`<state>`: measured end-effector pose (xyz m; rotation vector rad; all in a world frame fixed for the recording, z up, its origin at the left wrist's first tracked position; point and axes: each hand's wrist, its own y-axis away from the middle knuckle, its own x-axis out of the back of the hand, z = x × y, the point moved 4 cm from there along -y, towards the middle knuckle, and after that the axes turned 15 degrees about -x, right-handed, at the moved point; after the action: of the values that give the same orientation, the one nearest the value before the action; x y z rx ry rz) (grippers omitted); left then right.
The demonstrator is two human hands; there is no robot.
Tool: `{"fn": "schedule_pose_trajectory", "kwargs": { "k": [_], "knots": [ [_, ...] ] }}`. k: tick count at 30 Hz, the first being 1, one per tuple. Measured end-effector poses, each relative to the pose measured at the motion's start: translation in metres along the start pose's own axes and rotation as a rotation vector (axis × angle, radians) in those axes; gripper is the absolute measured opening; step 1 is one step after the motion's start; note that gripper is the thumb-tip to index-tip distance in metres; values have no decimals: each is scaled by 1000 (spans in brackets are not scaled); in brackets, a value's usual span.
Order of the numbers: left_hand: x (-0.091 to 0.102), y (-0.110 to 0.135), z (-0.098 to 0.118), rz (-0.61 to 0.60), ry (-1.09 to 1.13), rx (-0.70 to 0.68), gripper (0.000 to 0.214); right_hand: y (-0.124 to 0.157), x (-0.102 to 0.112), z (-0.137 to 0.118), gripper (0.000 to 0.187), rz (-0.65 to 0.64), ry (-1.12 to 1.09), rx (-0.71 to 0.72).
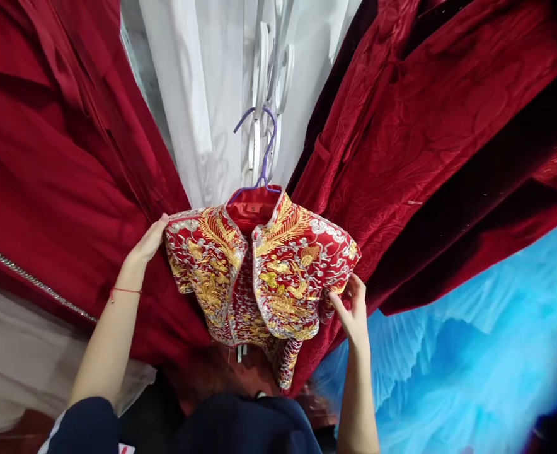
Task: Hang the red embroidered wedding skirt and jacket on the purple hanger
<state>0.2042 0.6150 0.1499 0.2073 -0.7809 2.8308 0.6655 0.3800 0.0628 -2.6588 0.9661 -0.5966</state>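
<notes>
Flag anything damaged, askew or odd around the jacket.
One mild oddity: an embroidered piece hangs below the jacket right of centre only, so the outline looks lopsided. Can't tell what it belongs to. No damage or spill stands out.

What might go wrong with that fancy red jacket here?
The jacket hangs open at the front on a thin purple hanger, so a sideways tug might slip it off. Its raised gold and silver stitching could snag, perhaps under the right hand at the sleeve. And I can't tell whether the hanger's hook is securely caught on the white rack; if not, it might drop.
</notes>
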Motion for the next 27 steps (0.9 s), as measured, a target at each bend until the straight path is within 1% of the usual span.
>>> {"fn": "schedule_pose_trajectory", "kwargs": {
  "k": [2, 5, 8, 10, 12, 13, 14, 16, 18, 21, 23, 24, 25, 26, 27],
  "knots": [
    [5, 8, -9, 79, -18, -7, 79, 1, 0, 0, 62, -7, -36, -17],
    [2, 25, -3, 229, -129, -85, 65, 4, 9, -13, 58, 32, 50, 14],
    [0, 41, 15, 389, -258, -171, 44, 0, 20, -37, 64, 90, 177, 153],
    [-1, 50, 27, 457, -339, -223, 34, -9, 22, -57, 69, 166, 225, 293],
    [0, 57, 37, 494, -400, -277, 29, -23, 17, -74, 73, 214, 245, 408],
    [1, 60, 41, 503, -429, -299, 28, -32, 13, -80, 75, 200, 238, 436],
    [2, 63, 44, 507, -460, -320, 27, -41, 8, -84, 78, 155, 228, 443],
    [5, 67, 49, 519, -525, -351, 27, -58, -3, -88, 80, 19, 214, 418],
    [8, 68, 53, 524, -558, -372, 27, -68, -9, -86, 76, -79, 197, 371],
    [10, 67, 58, 512, -573, -370, 28, -73, -8, -78, 72, -118, 177, 273],
    [5, 74, 61, 562, -662, -393, 36, -72, -8, -71, 71, -138, 182, 198],
    [-2, 84, 62, 625, -723, -429, 45, -71, -9, -67, 69, -144, 180, 163],
    [-13, 97, 62, 696, -773, -487, 55, -69, -9, -64, 65, -145, 173, 133],
    [-28, 115, 59, 763, -800, -540, 65, -68, -10, -62, 62, -143, 158, 111],
    [-48, 136, 54, 824, -770, -600, 61, -66, -10, -59, 59, -140, 139, 98]
  ]
}}
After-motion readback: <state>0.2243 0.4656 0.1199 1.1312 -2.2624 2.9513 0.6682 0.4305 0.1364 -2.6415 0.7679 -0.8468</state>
